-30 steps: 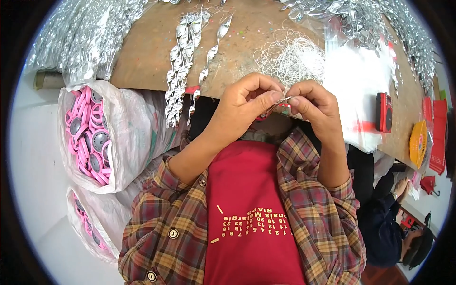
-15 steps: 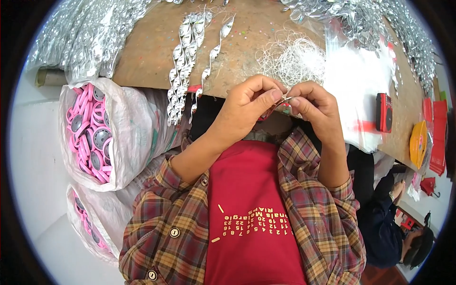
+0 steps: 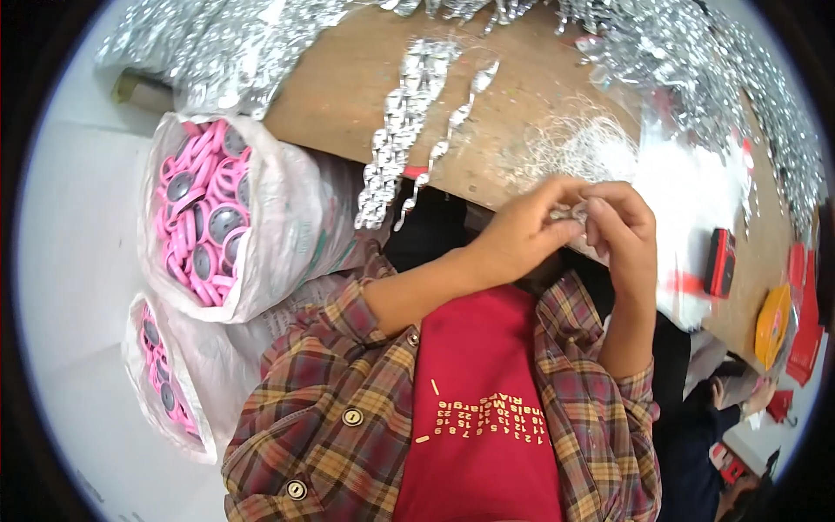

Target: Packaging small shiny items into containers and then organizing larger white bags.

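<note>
My left hand (image 3: 526, 233) and my right hand (image 3: 624, 224) meet in front of my chest, at the table's near edge. Fingers of both hands are closed in pinches around a small, pale silvery piece (image 3: 567, 211). Its kind cannot be made out, since the fingers cover most of it. Just beyond the hands lies a loose tangle of thin white string (image 3: 587, 148). Several twisted silver foil strips (image 3: 396, 130) hang in a bunch over the table edge to the left, with a single twisted strip (image 3: 452, 126) beside them.
Heaps of silver foil (image 3: 226, 52) cover the table's (image 3: 335, 96) far left and far right. White plastic sheets (image 3: 683, 196), a red-and-black device (image 3: 720, 263) and a yellow dish (image 3: 771, 326) are at right. Sacks (image 3: 300, 204) of pink-rimmed grey wheels (image 3: 204, 209) stand left. Another person's arm (image 3: 735, 409) shows lower right.
The whole view has shifted, so the table and sacks sit further right. My hands stay together, the fingers bunched closer around the small piece.
</note>
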`<state>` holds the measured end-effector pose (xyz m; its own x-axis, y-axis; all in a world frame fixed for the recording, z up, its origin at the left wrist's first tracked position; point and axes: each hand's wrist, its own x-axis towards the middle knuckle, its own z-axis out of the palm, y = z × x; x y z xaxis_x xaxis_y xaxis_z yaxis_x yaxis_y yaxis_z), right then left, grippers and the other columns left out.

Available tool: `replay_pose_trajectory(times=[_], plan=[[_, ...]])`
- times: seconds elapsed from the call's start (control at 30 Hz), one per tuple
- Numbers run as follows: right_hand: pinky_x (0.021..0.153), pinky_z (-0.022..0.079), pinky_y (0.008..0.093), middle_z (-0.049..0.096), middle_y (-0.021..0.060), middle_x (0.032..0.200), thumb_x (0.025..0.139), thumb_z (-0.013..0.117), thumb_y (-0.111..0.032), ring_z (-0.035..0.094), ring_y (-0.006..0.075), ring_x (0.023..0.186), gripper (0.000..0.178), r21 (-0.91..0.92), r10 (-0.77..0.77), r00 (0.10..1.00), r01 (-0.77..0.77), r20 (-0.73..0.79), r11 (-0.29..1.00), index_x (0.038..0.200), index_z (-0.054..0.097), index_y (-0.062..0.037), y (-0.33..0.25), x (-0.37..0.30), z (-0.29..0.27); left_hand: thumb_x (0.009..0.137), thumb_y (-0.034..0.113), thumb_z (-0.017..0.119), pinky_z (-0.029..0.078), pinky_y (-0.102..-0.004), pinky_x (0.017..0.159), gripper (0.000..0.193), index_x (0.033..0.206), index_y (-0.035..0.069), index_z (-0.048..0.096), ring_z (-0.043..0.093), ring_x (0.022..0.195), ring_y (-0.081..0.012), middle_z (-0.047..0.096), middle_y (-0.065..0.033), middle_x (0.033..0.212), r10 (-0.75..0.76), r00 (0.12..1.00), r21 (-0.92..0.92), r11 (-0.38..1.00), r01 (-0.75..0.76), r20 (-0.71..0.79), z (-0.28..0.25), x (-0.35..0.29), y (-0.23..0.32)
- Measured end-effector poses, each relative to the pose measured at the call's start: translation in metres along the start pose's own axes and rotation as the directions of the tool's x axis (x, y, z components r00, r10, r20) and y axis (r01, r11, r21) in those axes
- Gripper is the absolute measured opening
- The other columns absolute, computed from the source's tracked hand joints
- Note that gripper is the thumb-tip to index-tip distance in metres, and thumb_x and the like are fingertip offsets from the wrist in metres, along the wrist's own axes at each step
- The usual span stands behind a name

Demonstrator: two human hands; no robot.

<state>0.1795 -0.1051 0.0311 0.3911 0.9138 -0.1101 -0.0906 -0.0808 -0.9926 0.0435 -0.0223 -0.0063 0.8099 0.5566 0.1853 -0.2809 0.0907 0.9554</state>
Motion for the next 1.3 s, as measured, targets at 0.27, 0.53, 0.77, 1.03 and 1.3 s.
replay_pose_trajectory(times=[0.27, 0.53, 0.77, 1.03, 1.3], plan=[[0.040, 0.023, 0.0157, 0.055, 0.0050, 0.063, 0.086, 0.054, -0.013, 0.036, 0.0035, 0.045, 0.011, 0.081, 0.086, 0.996, -0.088, 0.031, 0.993, 0.091, 0.057, -0.0041, -0.015, 0.007, -0.022, 0.081, 0.002, 0.055, 0.046, -0.0316, 0.077, 0.032, 0.114, 0.004, 0.058, 0.059, 0.090, -0.0273, 0.061, -0.0142, 0.101, 0.186, 0.975, 0.645, 0.731, -0.221, 0.122, -0.013, 0.006, 0.027], [0.061, 0.036, 0.0193, 0.061, 0.0032, 0.072, 0.090, 0.053, -0.014, 0.025, 0.0013, 0.038, 0.012, 0.440, 0.048, 0.991, -0.099, 0.125, 0.892, 0.097, 0.057, -0.0046, 0.020, 0.015, -0.060, 0.083, 0.000, 0.052, 0.045, -0.0223, 0.071, 0.040, 0.123, 0.007, 0.053, 0.052, 0.078, -0.0091, 0.061, -0.0047, 0.104, -0.185, 0.977, 0.435, 0.892, 0.122, 0.105, -0.030, -0.008, 0.036], [0.058, 0.032, 0.0182, 0.064, 0.0029, 0.075, 0.091, 0.052, -0.015, 0.025, 0.0007, 0.037, 0.012, 0.580, 0.079, 0.987, -0.145, 0.138, 0.802, 0.097, 0.057, -0.0056, 0.028, 0.014, -0.051, 0.084, 0.004, 0.054, 0.043, -0.0198, 0.067, 0.043, 0.126, 0.009, 0.051, 0.051, 0.073, -0.0068, 0.061, -0.0033, 0.102, -0.414, 0.909, 0.218, 0.893, 0.394, 0.053, -0.041, -0.018, 0.036], [0.044, 0.027, 0.0152, 0.064, 0.0051, 0.077, 0.089, 0.055, -0.012, 0.030, 0.0013, 0.041, 0.011, 0.617, 0.080, 0.982, -0.169, 0.170, 0.768, 0.094, 0.059, -0.0037, 0.029, 0.017, -0.042, 0.085, 0.007, 0.053, 0.043, -0.0195, 0.070, 0.041, 0.126, 0.005, 0.050, 0.052, 0.079, -0.0068, 0.061, -0.0025, 0.105, -0.495, 0.863, 0.143, 0.866, 0.480, 0.098, -0.054, -0.030, 0.031], [0.053, 0.034, 0.0167, 0.065, 0.0046, 0.077, 0.090, 0.054, -0.015, 0.028, 0.0005, 0.037, 0.012, 0.554, 0.153, 0.942, -0.302, 0.299, 0.776, 0.096, 0.056, -0.0047, 0.026, 0.009, -0.015, 0.085, 0.008, 0.055, 0.040, -0.0276, 0.088, 0.026, 0.111, 0.000, 0.054, 0.053, 0.101, -0.0140, 0.058, -0.0078, 0.110, -0.437, 0.756, 0.374, 0.887, 0.272, 0.487, -0.062, -0.025, 0.023]])
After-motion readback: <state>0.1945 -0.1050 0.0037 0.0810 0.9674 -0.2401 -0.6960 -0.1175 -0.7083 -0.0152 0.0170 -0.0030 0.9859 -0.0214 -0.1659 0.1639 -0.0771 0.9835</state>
